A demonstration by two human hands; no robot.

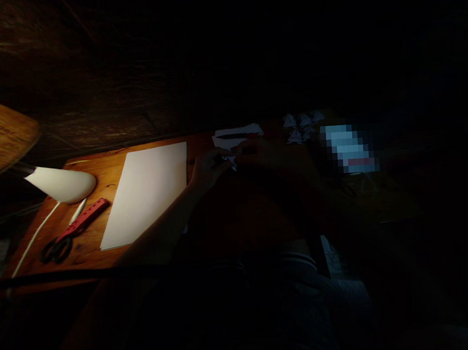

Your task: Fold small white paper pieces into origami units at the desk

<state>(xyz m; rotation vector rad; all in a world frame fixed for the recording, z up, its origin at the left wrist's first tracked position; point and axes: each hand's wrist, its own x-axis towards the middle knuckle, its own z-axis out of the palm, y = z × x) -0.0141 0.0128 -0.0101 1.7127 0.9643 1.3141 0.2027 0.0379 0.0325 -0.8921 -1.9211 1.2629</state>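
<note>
Dim desk workspace, seemingly in a home: wooden table (109, 174); lamp (64, 184) at nine o'clock, scissors (76, 225) between eight and nine.

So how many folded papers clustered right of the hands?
5 visible: back-left piece, back-middle piece, back-right piece, front-left piece, front-right piece. Dark there; more may be hidden.

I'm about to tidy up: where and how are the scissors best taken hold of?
Probably by the black finger loops, coming from the table's near side: the scissors lie with the loops toward that edge and the red length pointing away.
</note>
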